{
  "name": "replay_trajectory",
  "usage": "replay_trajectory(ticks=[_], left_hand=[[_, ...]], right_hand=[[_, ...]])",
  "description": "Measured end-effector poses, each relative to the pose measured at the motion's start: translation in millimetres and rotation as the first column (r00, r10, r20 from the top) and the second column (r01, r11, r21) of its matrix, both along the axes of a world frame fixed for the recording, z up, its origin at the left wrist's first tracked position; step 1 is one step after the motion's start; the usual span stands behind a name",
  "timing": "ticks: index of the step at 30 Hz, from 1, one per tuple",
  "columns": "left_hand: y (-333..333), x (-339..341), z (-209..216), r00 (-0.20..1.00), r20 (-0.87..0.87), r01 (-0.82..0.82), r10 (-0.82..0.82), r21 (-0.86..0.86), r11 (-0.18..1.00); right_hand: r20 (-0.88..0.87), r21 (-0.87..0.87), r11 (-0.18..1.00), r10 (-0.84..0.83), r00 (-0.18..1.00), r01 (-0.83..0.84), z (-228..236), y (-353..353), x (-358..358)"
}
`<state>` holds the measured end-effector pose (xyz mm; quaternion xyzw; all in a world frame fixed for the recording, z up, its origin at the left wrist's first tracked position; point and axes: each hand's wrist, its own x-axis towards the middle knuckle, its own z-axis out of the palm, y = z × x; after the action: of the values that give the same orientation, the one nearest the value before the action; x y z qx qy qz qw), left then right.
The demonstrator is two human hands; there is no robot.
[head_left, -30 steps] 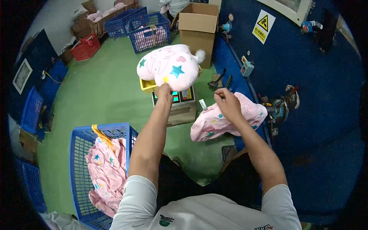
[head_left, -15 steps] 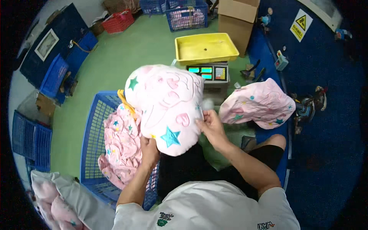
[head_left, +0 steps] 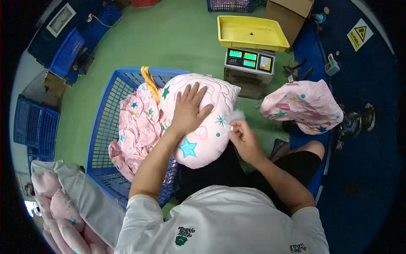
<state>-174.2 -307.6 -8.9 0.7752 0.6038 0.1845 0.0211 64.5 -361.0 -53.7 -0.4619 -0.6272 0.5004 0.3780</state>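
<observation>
A plump pale-pink pillow (head_left: pixel 207 148) with an embroidered pattern and green and blue stars rests over my lap. My left hand (head_left: pixel 189 111) lies flat on its upper face, fingers stretched out. At the pillow's right edge my right hand (head_left: pixel 245 142) is closed in a pinch. A wispy tuft of white stuffing (head_left: pixel 237 115) sticks out right at those fingertips. The opening it comes from, if there is one, cannot be made out.
Pink star-print covers (head_left: pixel 139 131) fill a blue plastic basket (head_left: pixel 99 127) at my left. A digital scale (head_left: pixel 249 63) with a yellow tray (head_left: pixel 253 31) stands ahead. Another pink cover (head_left: pixel 302 103) hangs at the right machine. Pink pillows (head_left: pixel 65 207) fill a pale sack lower left.
My left hand has gone from gripping the pillow's lower edge to lying flat on top. The pillow now sits lower and tilted rightward. My right hand stays at its right edge. The view has shifted.
</observation>
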Motion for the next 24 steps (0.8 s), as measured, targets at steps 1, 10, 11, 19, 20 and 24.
replay_trajectory(ticks=[1, 10, 11, 19, 20, 24], left_hand=[[6.7, 5.5, -7.0, 0.997, -0.067, -0.047, 0.04, -0.1, 0.994], [26.9, 3.3, -14.9, 0.964, 0.264, 0.041, 0.006, -0.171, 0.984], [27.2, 2.9, -15.0, 0.958, 0.287, 0.038, 0.005, -0.145, 0.989], [18.5, 1.7, -14.5, 0.938, 0.34, -0.029, 0.063, -0.105, 0.994], [17.8, 1.4, -15.2, 0.94, 0.336, -0.024, 0.057, -0.101, 0.995], [14.1, 1.6, -21.7, 0.935, 0.352, -0.013, 0.038, -0.074, 0.997]], right_hand=[[0.024, 0.043, 0.993, -0.109, 0.994, 0.108, 1.0, 0.4, 1.3], [0.309, 0.434, 0.9, -0.11, 0.945, -0.037, 8.9, 12.5, 3.5], [0.347, 0.394, 0.918, -0.109, 0.931, -0.039, 8.7, 11.1, 5.2], [0.482, 0.4, 0.902, -0.058, 0.874, -0.161, -24.8, 16.3, 6.8], [0.53, 0.438, 0.878, -0.079, 0.844, -0.193, -26.0, 21.9, 2.9], [0.625, 0.419, 0.844, -0.001, 0.78, -0.335, -11.4, 54.0, -9.1]])
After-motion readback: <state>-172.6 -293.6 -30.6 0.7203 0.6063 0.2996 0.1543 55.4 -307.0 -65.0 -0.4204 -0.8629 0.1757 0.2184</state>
